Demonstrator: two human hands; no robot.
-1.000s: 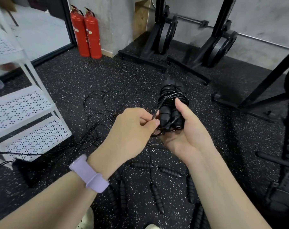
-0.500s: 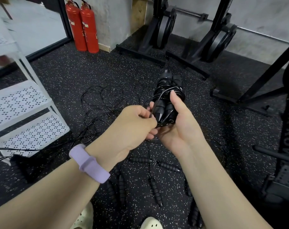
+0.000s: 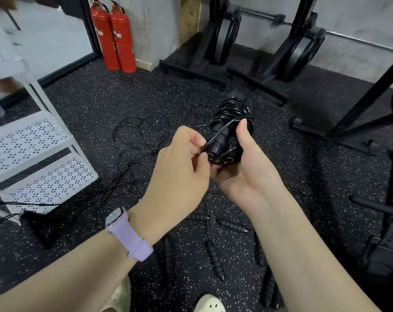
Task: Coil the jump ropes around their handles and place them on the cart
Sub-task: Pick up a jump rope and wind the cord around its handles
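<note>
The right hand (image 3: pixel 247 174) cradles the coiled jump rope (image 3: pixel 232 122), fingers curled beneath its handles, thumb pressed on the coils. Left hand (image 3: pixel 179 167) fingertips pinch the loose cord end (image 3: pixel 220 132) just beside the handle ends

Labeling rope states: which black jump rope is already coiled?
The black jump rope bundle gripped in the right hand, cord wound around paired handles; others lie loose on the floor.

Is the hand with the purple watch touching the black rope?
Touching: head view shows the left hand pinching the black rope strand by its fingertips.
</note>
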